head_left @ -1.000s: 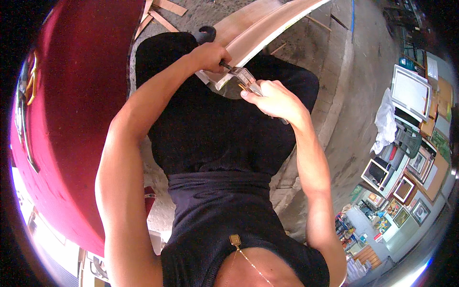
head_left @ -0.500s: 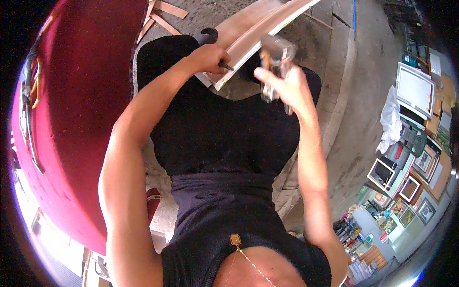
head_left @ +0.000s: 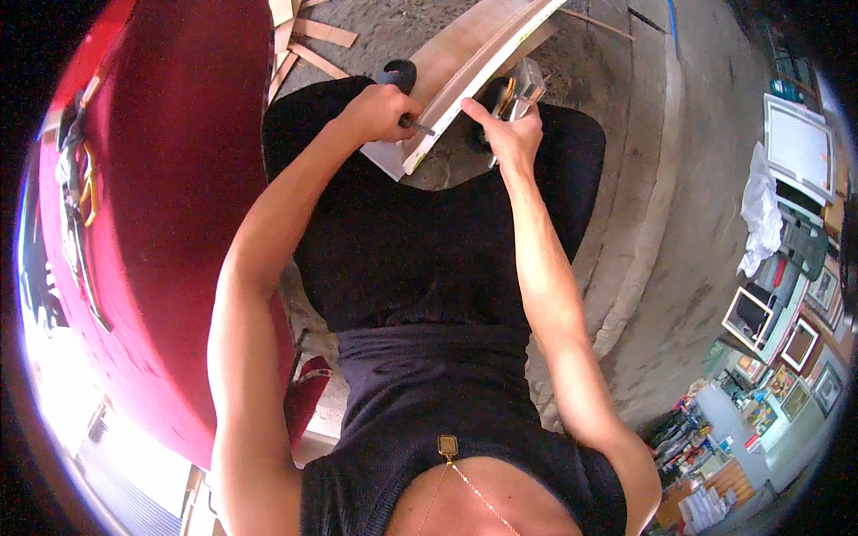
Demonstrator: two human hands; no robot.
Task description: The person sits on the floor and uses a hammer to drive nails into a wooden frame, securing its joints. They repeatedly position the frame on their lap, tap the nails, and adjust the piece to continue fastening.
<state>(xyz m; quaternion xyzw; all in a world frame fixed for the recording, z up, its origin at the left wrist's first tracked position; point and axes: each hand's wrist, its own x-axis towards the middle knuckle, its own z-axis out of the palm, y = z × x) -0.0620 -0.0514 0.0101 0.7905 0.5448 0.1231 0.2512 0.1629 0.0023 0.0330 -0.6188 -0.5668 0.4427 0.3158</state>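
Between my knees a pale wooden piece (head_left: 474, 80), long and slightly curved with a light edge strip, stands tilted away from me. My left hand (head_left: 380, 114) is closed at its near left side, around a slim dark tool (head_left: 416, 125) whose tip reaches toward the pale edge; its exact kind is unclear. On the other side, my right hand (head_left: 511, 134) is closed around a blocky silver metal hand tool (head_left: 531, 82) with dark and yellowish parts, partly hidden by the fingers. The right thumb lies stretched at the wooden edge.
A black curved object (head_left: 398, 73) is just beyond my left hand. Loose wood strips (head_left: 323, 34) lie on the grey floor (head_left: 661, 232). A large red surface (head_left: 170, 223) rises at left, with yellow-handled tools (head_left: 88, 188) on it. Frames (head_left: 798, 344) stand at far right.
My right hand, blurred earlier, has moved left with the silver tool, and its thumb has come to the wooden edge. My left hand stays at about the same place on the piece.
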